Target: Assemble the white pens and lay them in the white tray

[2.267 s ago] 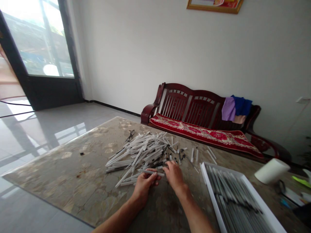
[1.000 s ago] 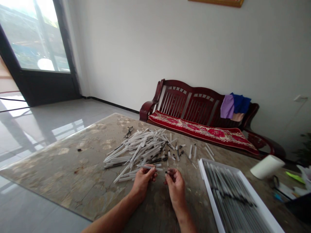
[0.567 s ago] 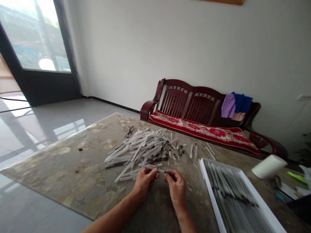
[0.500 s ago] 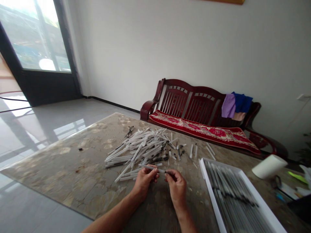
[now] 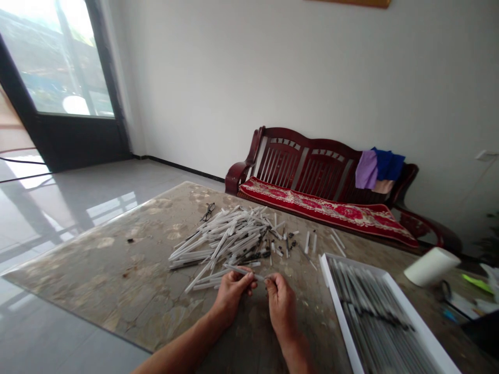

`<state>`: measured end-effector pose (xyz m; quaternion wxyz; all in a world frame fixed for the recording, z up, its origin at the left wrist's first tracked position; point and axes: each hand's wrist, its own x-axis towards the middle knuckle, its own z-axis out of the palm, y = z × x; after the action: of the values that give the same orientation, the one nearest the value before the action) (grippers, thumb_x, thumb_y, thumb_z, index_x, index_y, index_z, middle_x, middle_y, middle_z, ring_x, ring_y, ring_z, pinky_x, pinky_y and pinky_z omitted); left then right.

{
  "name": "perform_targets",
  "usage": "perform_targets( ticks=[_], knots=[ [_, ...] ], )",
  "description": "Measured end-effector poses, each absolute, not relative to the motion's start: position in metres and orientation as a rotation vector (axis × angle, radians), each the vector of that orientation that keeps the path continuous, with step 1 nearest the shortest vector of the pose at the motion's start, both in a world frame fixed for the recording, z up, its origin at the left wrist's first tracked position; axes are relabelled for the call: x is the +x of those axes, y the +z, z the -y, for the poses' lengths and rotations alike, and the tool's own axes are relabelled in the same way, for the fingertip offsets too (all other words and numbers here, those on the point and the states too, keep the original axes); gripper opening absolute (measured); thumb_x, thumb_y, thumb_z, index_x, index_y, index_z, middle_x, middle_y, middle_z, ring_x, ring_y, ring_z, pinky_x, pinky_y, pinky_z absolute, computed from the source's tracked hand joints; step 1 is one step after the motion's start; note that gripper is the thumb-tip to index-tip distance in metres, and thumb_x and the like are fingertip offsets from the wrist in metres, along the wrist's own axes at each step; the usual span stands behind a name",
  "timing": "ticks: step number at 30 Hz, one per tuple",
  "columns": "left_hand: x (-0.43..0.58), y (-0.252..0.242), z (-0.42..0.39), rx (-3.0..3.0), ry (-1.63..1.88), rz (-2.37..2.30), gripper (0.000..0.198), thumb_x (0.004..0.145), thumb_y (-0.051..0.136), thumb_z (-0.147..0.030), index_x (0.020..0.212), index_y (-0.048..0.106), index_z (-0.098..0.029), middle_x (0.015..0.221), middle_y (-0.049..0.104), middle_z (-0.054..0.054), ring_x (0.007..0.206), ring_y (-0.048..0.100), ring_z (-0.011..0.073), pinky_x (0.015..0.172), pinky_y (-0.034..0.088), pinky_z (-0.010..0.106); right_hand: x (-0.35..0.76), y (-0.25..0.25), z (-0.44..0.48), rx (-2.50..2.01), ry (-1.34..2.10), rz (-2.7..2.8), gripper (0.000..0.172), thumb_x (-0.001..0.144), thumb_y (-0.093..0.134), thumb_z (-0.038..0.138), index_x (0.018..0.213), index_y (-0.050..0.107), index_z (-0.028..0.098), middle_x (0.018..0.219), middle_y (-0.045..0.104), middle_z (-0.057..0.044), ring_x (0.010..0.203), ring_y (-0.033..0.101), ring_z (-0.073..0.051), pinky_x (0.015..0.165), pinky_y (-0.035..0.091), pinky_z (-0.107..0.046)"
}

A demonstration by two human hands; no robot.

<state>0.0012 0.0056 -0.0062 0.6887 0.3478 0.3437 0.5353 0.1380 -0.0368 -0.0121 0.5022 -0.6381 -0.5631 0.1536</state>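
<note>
Turned slightly since earlier, the right hand [image 5: 282, 305] pinched the tube [image 5: 259, 278] at one end, the left hand [image 5: 230, 296] mid-length. It looked light, stiff, best gripped there.

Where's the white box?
In the head view, the white box sits on the table at the lower right, right of the right hand, with the white roll past its far right side.
</note>
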Motion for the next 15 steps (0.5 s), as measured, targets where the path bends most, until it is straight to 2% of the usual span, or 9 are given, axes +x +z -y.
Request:
perform_targets(
  ticks=[4, 8, 13, 15],
  knots=[
    [0.002, -0.005, -0.004, 0.781, 1.198, -0.766, 0.04, 0.053, 0.087, -0.042, 0.074, 0.065, -0.016, 0.053, 0.062, -0.002, 0.05, 0.058, 0.0135, 0.043, 0.041, 0.02, 0.135, -0.013, 0.037, -1.578, 0.238, 1.392, 0.042, 0.094, 0.039, 0.052, 0.072, 0.06, 0.023, 0.063, 0.063, -0.003, 0.058, 0.059, -0.018, 0.055, 0.042, -0.025],
    [0.002, -0.004, -0.004, 0.793, 1.18, -0.762, 0.038, 0.054, 0.087, -0.04, 0.074, 0.066, -0.016, 0.053, 0.063, -0.002, 0.05, 0.058, 0.0136, 0.043, 0.042, 0.021, 0.135, -0.013, 0.04, -1.565, 0.356, 1.363, 0.048, 0.095, 0.035, 0.055, 0.065, 0.057, 0.024, 0.057, 0.06, -0.002, 0.053, 0.056, -0.017, 0.052, 0.04, -0.025],
    [0.001, -0.005, -0.006, 0.797, 1.173, -0.775, 0.037, 0.057, 0.086, -0.043, 0.073, 0.066, -0.016, 0.053, 0.064, -0.001, 0.048, 0.056, 0.0122, 0.044, 0.043, 0.021, 0.136, -0.009, 0.049, -1.52, 0.443, 1.39, 0.034, 0.094, 0.04, 0.048, 0.085, 0.06, 0.023, 0.073, 0.064, 0.0, 0.066, 0.058, -0.017, 0.06, 0.043, -0.024],
    [0.002, -0.006, -0.005, 0.806, 1.158, -0.765, 0.038, 0.057, 0.086, -0.042, 0.074, 0.065, -0.016, 0.053, 0.064, -0.001, 0.048, 0.057, 0.0124, 0.044, 0.044, 0.021, 0.136, -0.008, 0.051, -1.518, 0.431, 1.42, 0.03, 0.093, 0.043, 0.047, 0.084, 0.059, 0.023, 0.075, 0.063, 0.0, 0.07, 0.058, -0.017, 0.064, 0.043, -0.024]
  ],
)
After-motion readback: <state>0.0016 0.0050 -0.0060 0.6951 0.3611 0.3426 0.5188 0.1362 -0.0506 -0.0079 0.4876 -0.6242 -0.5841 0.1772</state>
